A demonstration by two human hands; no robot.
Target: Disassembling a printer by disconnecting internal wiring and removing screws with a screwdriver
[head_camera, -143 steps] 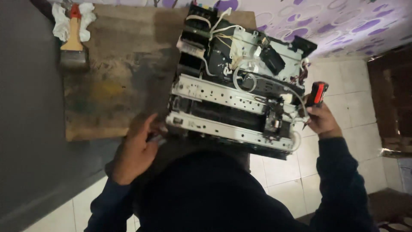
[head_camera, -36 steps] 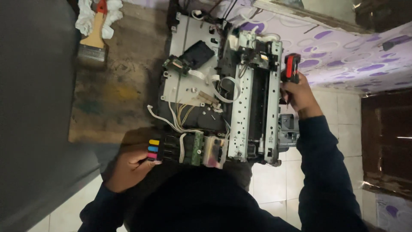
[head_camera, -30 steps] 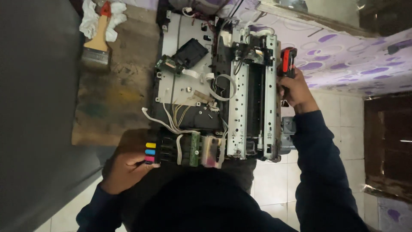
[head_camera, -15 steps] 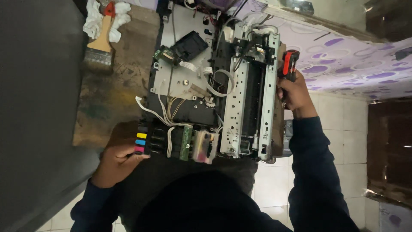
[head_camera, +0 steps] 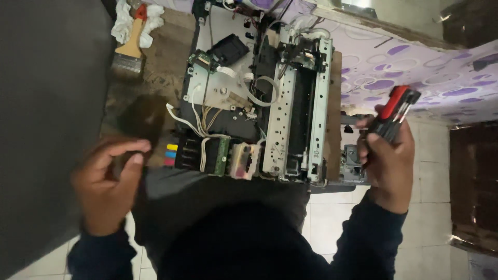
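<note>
An opened printer chassis [head_camera: 259,103] with bare metal rails, white tubes and wires rests on a wooden board [head_camera: 161,67]. Its ink block with yellow, blue and pink tabs [head_camera: 179,154] sits at the near left corner. My left hand [head_camera: 106,181] hovers just left of that block, fingers curled loosely and apart, touching nothing. My right hand [head_camera: 386,155] is to the right of the chassis and grips a red and black screwdriver [head_camera: 394,111] by its handle. A small grey part [head_camera: 353,166] lies beside that hand.
A paintbrush [head_camera: 132,46] lies on a white rag [head_camera: 122,21] at the board's far left corner. A purple patterned cloth [head_camera: 415,78] covers the surface to the right. White floor tiles [head_camera: 332,228] show below, and my dark-clothed body fills the bottom centre.
My left hand has let go of the ink block and pulled back to the left. My right hand with the screwdriver has drawn away from the chassis toward the right.
</note>
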